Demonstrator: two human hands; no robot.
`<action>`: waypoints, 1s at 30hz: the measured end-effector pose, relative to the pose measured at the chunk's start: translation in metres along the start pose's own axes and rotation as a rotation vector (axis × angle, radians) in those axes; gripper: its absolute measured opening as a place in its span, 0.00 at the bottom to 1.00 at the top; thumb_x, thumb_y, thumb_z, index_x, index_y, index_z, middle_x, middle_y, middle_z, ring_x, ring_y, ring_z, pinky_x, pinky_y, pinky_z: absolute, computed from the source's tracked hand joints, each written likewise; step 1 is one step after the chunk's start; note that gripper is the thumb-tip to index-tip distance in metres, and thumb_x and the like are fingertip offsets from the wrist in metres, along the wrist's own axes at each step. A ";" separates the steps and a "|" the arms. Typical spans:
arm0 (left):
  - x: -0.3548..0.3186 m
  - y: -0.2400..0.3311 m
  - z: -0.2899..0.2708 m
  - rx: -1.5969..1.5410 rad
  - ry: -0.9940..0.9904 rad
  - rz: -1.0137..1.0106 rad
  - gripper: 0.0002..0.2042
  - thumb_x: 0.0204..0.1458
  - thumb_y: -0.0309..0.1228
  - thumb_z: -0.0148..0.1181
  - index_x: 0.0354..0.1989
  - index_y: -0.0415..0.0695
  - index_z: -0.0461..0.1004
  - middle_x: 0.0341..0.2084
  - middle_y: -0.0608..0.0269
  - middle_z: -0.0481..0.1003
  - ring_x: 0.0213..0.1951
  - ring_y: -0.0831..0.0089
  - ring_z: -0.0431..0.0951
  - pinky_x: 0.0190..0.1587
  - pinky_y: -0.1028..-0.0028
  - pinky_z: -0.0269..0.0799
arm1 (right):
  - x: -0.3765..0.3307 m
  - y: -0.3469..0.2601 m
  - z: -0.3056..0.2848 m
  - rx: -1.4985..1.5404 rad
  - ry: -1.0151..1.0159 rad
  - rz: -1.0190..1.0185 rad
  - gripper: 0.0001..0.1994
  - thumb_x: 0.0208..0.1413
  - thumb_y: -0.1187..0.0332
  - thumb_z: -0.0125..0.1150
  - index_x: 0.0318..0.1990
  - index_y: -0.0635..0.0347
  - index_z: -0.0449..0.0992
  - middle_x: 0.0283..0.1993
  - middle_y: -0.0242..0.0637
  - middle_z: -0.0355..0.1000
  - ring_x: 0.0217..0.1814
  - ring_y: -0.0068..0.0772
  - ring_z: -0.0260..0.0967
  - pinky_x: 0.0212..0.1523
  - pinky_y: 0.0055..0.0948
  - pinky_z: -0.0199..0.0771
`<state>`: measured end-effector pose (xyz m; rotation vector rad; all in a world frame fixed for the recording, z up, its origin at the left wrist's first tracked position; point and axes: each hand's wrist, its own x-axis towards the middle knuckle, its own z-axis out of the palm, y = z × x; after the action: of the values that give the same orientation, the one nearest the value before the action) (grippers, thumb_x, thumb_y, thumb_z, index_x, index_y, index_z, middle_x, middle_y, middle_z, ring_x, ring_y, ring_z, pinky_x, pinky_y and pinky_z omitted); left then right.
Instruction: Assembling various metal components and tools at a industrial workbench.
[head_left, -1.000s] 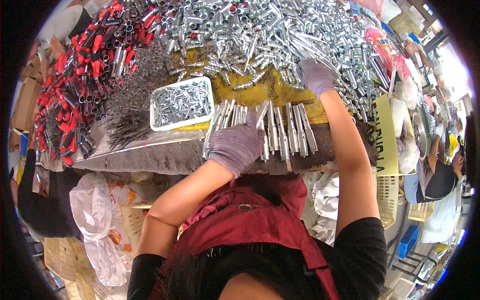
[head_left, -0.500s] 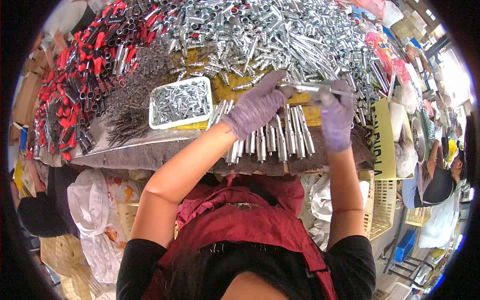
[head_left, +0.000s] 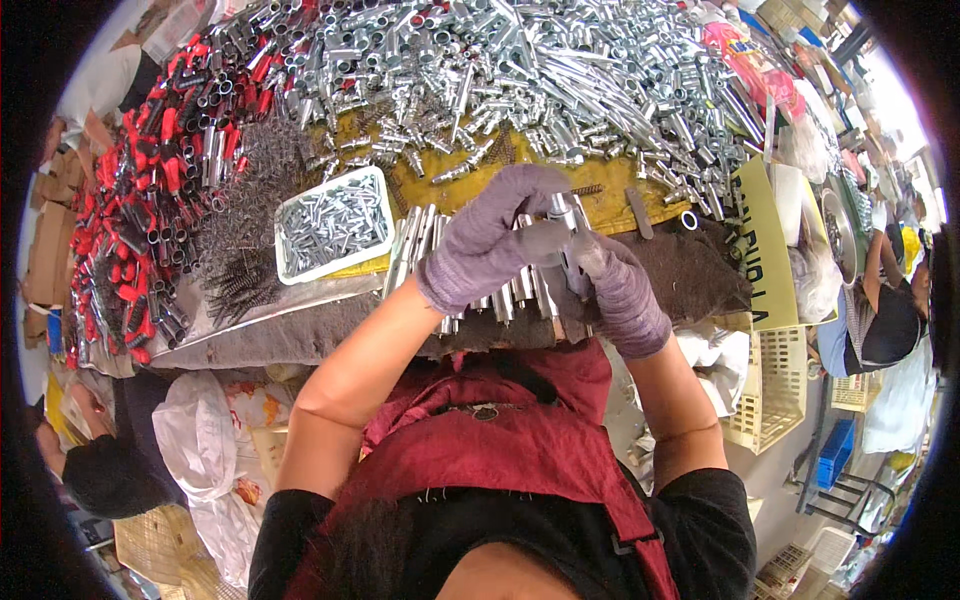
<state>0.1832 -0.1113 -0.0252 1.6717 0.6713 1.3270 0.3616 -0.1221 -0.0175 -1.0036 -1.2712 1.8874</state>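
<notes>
Both my hands wear purple-grey knit gloves and meet over the front of the work table. My left hand [head_left: 490, 240] curls its finger and thumb around the upper end of a shiny metal tube [head_left: 562, 212]. My right hand [head_left: 628, 295] is closed around the same tube lower down; its glove hides much of the tube. Beneath and beside my left hand lie several similar metal tubes [head_left: 545, 295] in a row along the table's front edge, partly covered by the glove. Left of them is a white tray [head_left: 281, 240] full of small metal pins.
Silver fittings [head_left: 500, 70] heap across the back. Red-and-black parts [head_left: 135, 265] and dark springs [head_left: 250, 190] pile at left. A flat metal strip [head_left: 639, 213] and a ring [head_left: 688, 220] lie right of my hands. A yellow board [head_left: 775, 270] stands at right; another person [head_left: 890, 310] is beyond.
The tube, held level between my hands before, now stands more upright, its top toward me. My right hand has come down and left. The strip and ring at right are now uncovered.
</notes>
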 end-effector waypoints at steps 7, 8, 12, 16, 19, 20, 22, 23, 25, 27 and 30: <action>-0.012 0.009 0.001 -0.318 0.131 -0.138 0.13 0.52 0.26 0.54 0.47 0.42 0.65 0.37 0.64 0.70 0.41 0.75 0.69 0.44 0.75 0.65 | 0.006 -0.004 0.006 0.161 -0.222 0.000 0.25 0.49 0.44 0.54 0.38 0.60 0.71 0.22 0.26 0.65 0.19 0.17 0.58 0.20 0.15 0.53; -0.014 0.007 -0.002 -0.079 0.114 -0.108 0.13 0.52 0.26 0.54 0.46 0.43 0.64 0.38 0.60 0.71 0.41 0.73 0.71 0.45 0.73 0.66 | 0.006 -0.005 0.011 -0.001 -0.148 -0.138 0.25 0.49 0.44 0.54 0.37 0.61 0.72 0.21 0.26 0.66 0.19 0.17 0.57 0.19 0.16 0.53; -0.012 0.005 -0.009 0.265 0.014 0.111 0.13 0.51 0.26 0.54 0.45 0.44 0.65 0.42 0.56 0.70 0.46 0.66 0.71 0.48 0.68 0.65 | 0.003 0.002 0.011 -0.010 -0.032 -0.061 0.24 0.49 0.44 0.55 0.33 0.60 0.73 0.20 0.26 0.65 0.18 0.17 0.56 0.19 0.17 0.53; -0.006 0.011 -0.006 0.359 -0.079 0.211 0.14 0.52 0.33 0.55 0.46 0.46 0.68 0.51 0.52 0.65 0.55 0.55 0.64 0.55 0.60 0.58 | 0.005 0.019 -0.009 0.124 -0.027 -0.039 0.24 0.46 0.44 0.56 0.30 0.60 0.74 0.20 0.26 0.65 0.18 0.18 0.56 0.19 0.19 0.53; 0.000 0.008 -0.006 0.470 -0.104 0.206 0.14 0.50 0.38 0.57 0.45 0.49 0.70 0.54 0.52 0.64 0.59 0.51 0.58 0.59 0.56 0.48 | 0.011 0.035 -0.019 0.201 -0.015 -0.045 0.23 0.46 0.45 0.56 0.30 0.61 0.74 0.21 0.27 0.66 0.20 0.19 0.59 0.21 0.20 0.57; 0.002 0.006 -0.007 0.596 -0.115 0.206 0.14 0.48 0.41 0.58 0.43 0.52 0.72 0.54 0.53 0.64 0.60 0.49 0.56 0.62 0.52 0.41 | 0.013 0.036 -0.018 0.255 0.025 -0.065 0.23 0.47 0.47 0.56 0.30 0.62 0.73 0.22 0.28 0.66 0.22 0.20 0.61 0.22 0.21 0.60; 0.011 0.003 -0.018 0.781 -0.098 0.230 0.16 0.47 0.42 0.58 0.44 0.53 0.71 0.56 0.52 0.61 0.60 0.48 0.55 0.61 0.51 0.42 | 0.015 0.016 -0.012 0.041 0.109 -0.128 0.23 0.49 0.47 0.54 0.31 0.63 0.73 0.24 0.29 0.67 0.25 0.21 0.63 0.26 0.21 0.63; 0.016 0.006 -0.020 0.957 -0.085 0.257 0.17 0.47 0.43 0.59 0.46 0.55 0.71 0.58 0.51 0.59 0.60 0.47 0.55 0.61 0.50 0.42 | 0.015 0.003 -0.011 -0.175 0.204 -0.192 0.23 0.51 0.48 0.53 0.31 0.64 0.72 0.26 0.30 0.68 0.28 0.22 0.65 0.29 0.21 0.65; 0.017 0.008 -0.022 1.044 -0.036 0.220 0.23 0.47 0.44 0.59 0.52 0.51 0.67 0.58 0.48 0.57 0.61 0.49 0.53 0.61 0.54 0.44 | 0.049 -0.003 -0.033 -0.817 0.310 -0.202 0.19 0.55 0.57 0.48 0.43 0.65 0.70 0.38 0.43 0.73 0.41 0.43 0.71 0.45 0.37 0.68; 0.013 0.004 -0.028 0.491 0.264 0.045 0.27 0.49 0.41 0.58 0.56 0.44 0.62 0.58 0.45 0.56 0.62 0.51 0.52 0.62 0.61 0.47 | 0.077 -0.024 -0.040 -1.284 0.382 -0.069 0.17 0.56 0.58 0.46 0.44 0.62 0.70 0.39 0.47 0.72 0.43 0.48 0.70 0.47 0.40 0.67; -0.002 0.016 -0.034 0.530 0.262 0.014 0.28 0.50 0.35 0.57 0.57 0.36 0.57 0.58 0.43 0.56 0.62 0.55 0.52 0.62 0.67 0.47 | 0.117 -0.013 -0.058 -1.474 0.477 0.085 0.14 0.55 0.63 0.47 0.44 0.59 0.72 0.42 0.47 0.72 0.46 0.52 0.69 0.46 0.44 0.68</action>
<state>0.1489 -0.1101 -0.0102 1.9246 1.2536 1.4773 0.3538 0.0060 -0.0469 -2.0076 -2.2506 0.3684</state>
